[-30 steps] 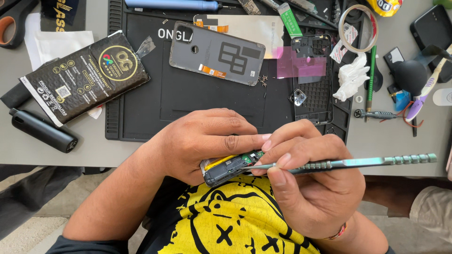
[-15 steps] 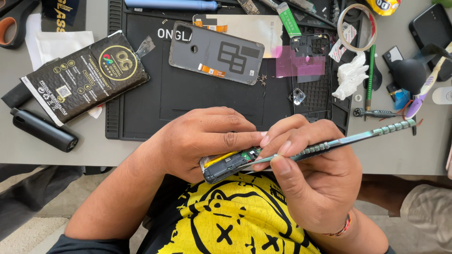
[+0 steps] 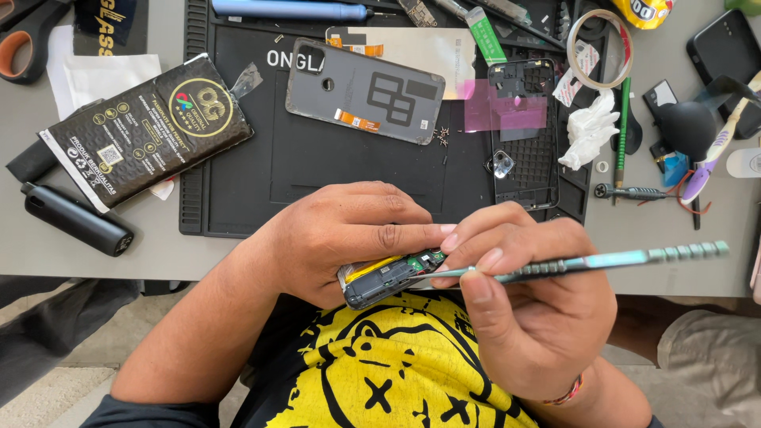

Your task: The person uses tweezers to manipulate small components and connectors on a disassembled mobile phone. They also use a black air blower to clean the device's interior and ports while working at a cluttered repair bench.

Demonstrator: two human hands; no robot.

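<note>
While my left hand (image 3: 349, 238) grips the opened phone (image 3: 392, 277) at the tabletop (image 3: 119, 261) edge, fingers curled tight around it, my right hand (image 3: 539, 309) pinches a slim metal screwdriver (image 3: 587, 261) whose tip meets the phone's green board. Beyond lie the black work mat (image 3: 301, 166), a grey back cover (image 3: 365, 91), a black packet (image 3: 143, 127) and crumpled tissue (image 3: 588, 131), all well apart.

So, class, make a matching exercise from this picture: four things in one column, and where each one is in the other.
Things:
1. opened phone
2. teal screwdriver
3. scissors
4. white tissue

Places:
A. top left corner of the table
B. in the right hand
C. right of the black mat
D. in the left hand

Pairs: 1-D, 2-B, 3-A, 4-C
</note>
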